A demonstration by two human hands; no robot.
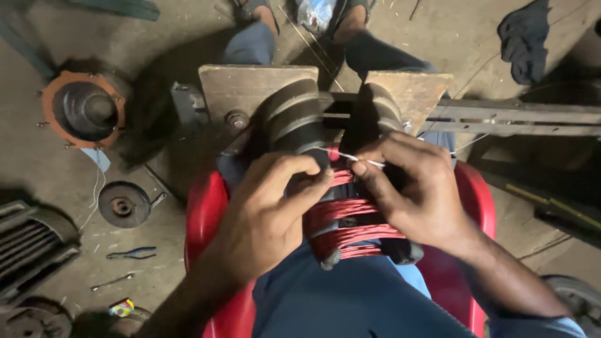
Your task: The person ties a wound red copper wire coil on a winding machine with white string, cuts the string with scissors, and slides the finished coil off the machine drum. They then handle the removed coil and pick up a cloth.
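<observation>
A bundle of red wire coils [350, 228] lies on a dark stepped former [294, 122] held between two wooden plates [247, 87] above my lap. My left hand [269, 213] presses its fingertips against the coils from the left. On the right, my right hand [413, 188] pinches a thin white tie string [350, 158] that crosses the top of the coils. Both hands touch the red coil bundle. The string's far end is hidden behind the fingers.
I sit on a red plastic chair [203, 219]. On the floor to the left lie a motor end cover with an orange rim [84, 109], a small pulley [124, 204], blue-handled pliers [131, 253] and a finned motor housing [28, 241]. A metal rail [519, 116] runs to the right. A dark cloth [526, 37] lies far right.
</observation>
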